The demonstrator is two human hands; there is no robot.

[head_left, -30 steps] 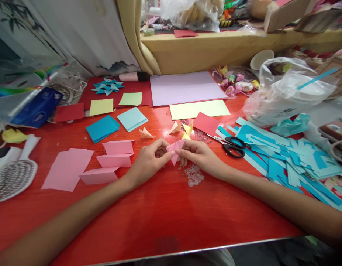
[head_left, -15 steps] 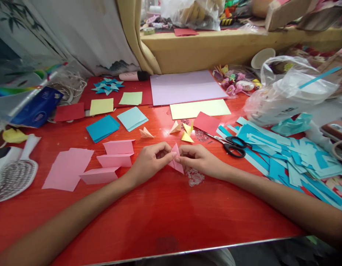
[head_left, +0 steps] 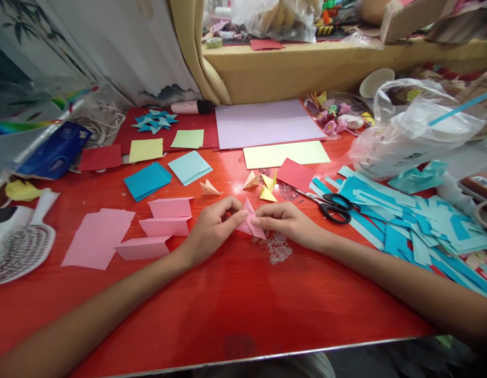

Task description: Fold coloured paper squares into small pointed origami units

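A small folded pink paper piece [head_left: 249, 223] lies low over the red table [head_left: 235, 299], pinched from both sides. My left hand [head_left: 211, 228] grips its left edge with thumb and curled fingers. My right hand [head_left: 285, 220] pinches its right side. Folded pink sheets [head_left: 164, 227] and flat pink paper [head_left: 97, 239] lie to the left of my left hand. Small folded yellow and peach pieces [head_left: 262, 186] sit just beyond my hands.
Black-handled scissors [head_left: 332, 205] lie right of my hands, beside a heap of blue paper strips [head_left: 408, 220]. Blue squares [head_left: 146, 180], a lilac sheet [head_left: 262, 123], a yellow sheet [head_left: 285, 154], a plastic bag [head_left: 412, 126] and a hairbrush [head_left: 20, 247] ring the work area.
The pink piece has been turned and lowered from a raised, spread shape to a flatter triangle near the table. Both hands kept their pinch and shifted slightly.
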